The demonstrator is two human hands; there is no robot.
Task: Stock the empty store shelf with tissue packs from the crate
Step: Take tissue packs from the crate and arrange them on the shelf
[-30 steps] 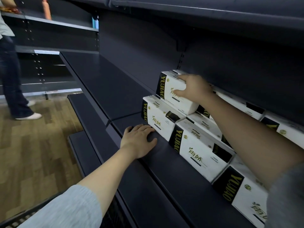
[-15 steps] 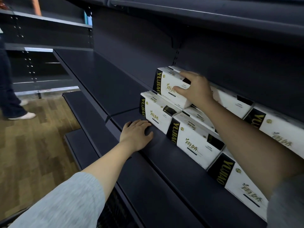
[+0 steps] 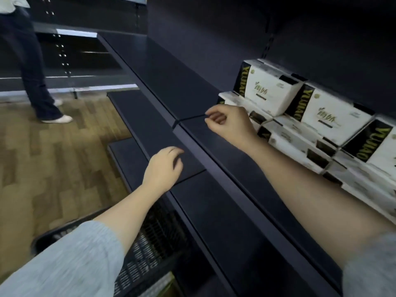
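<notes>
White tissue packs with black and gold ends stand stacked in two layers on the dark shelf [image 3: 171, 82] at the right; the top left pack [image 3: 265, 86] is the nearest to the shelf's bare part. My right hand [image 3: 229, 123] hovers over the shelf's front part, left of the packs, fingers loosely curled and holding nothing. My left hand [image 3: 165, 166] hangs over the lower shelf [image 3: 137, 125], fingers relaxed, also holding nothing. The black crate [image 3: 145, 239] shows under my left forearm at the bottom, its inside mostly hidden.
Another person's legs [image 3: 36, 67] stand on the wooden floor [image 3: 53, 163] at the upper left. More dark shelving runs along the back left. The shelf's left half holds no packs.
My right hand let go of the top left pack and drew back toward the shelf's front. My left hand lifted off the shelf and moved down over the lower shelf. The view tilted downward.
</notes>
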